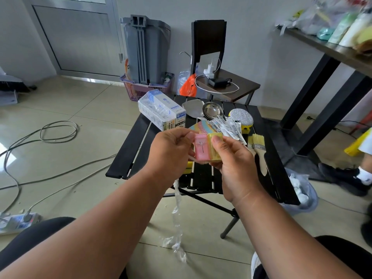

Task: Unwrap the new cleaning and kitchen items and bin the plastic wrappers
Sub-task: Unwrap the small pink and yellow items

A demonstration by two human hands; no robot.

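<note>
Clearly light stuff: a pink and yellow sponge pack (207, 149), soft and squashy, held in the air just above the near half of the black slatted table (128, 143). Its clear plastic wrapper (178, 222) is thin, limp and likely slippery; a long strip trails down from under the pack toward the floor. Best hold is by the pack's ends, pulling film at a loose edge.

Left hand (169, 152) pinches the pack's left side, thumb on top. Right hand (234, 160) cups it from the right and below, thumb pressed on the yellow face. Whether film still covers the top is hard to tell. Both forearms reach forward, wrists level.
</note>
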